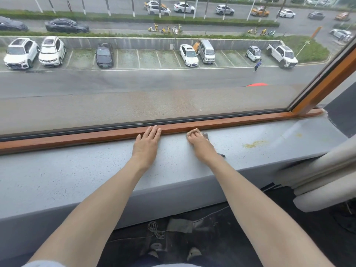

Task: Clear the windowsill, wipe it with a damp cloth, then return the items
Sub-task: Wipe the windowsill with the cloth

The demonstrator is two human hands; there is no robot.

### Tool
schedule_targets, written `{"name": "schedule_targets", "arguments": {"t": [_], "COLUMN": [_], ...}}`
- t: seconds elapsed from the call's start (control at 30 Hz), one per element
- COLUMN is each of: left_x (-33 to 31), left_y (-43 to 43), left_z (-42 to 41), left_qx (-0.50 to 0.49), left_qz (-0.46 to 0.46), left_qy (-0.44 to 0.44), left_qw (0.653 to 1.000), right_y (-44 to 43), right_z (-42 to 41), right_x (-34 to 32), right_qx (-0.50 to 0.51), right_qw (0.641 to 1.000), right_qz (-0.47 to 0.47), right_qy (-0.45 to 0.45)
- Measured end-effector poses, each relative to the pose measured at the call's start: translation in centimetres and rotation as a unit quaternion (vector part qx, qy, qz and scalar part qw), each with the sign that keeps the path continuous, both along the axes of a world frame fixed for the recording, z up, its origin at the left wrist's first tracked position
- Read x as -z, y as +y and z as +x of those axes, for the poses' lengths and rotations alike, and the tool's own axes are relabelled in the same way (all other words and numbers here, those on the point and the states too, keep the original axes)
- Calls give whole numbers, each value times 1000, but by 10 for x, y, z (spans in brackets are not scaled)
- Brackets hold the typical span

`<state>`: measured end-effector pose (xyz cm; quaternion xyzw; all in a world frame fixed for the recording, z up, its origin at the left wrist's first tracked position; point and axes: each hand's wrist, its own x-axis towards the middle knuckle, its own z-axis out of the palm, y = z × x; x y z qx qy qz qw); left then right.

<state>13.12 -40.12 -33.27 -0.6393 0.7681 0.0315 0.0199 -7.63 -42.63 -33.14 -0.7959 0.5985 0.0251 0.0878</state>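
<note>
Left hand [147, 143] lying flat on windowsill [57, 176], fingers straight, grasping nothing, fingertips touching wooden window frame [77, 139]. Right hand [198, 140] curling, clenching dark cloth [206, 135] against windowsill at back edge.

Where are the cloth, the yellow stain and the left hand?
cloth [205, 135]: head view, its dark upper corner.
stain [254, 144]: head view, its widest patch.
left hand [147, 146]: head view, back of the hand.

We see a speckled, faintly glossy grey stone-like windowsill [77, 176], a smooth wood-grain window frame [212, 124], and a dark cloth [206, 136].
</note>
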Motion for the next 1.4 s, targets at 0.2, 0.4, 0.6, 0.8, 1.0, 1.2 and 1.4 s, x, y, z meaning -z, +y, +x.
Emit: {"name": "schedule_targets", "arguments": {"t": [0.2, 0.4, 0.6, 0.8, 1.0, 1.2, 1.4], "left_x": [13, 27, 23, 25, 27, 40, 36], "left_y": [28, 29, 28, 26, 15, -6, -18], "left_z": [-11, -39, -45, -55, -92, -110, -92], "left_qx": [-12, -62, -112, -164, -61, -66, -27], "left_qz": [5, -4, 44, 75, 8, 54, 62], "left_qy": [-37, -55, -24, -25, -77, -81, -76], "left_qw": [999, 997, 992, 983, 995, 993, 995], "right_y": [13, 26, 12, 33, 41, 47, 27], "right_z": [-57, -46, -120, -86, -101, -92, -87], "right_x": [3, 32, 32, 30, 39, 49, 59], "right_qx": [113, -65, -17, -104, -167, -143, -144], "right_qw": [993, 994, 993, 990, 973, 985, 985], "right_qz": [25, 12, 18, 54, 40, 17, 4], "right_qy": [25, -85, -113, -82, -153, -93, -98]}}
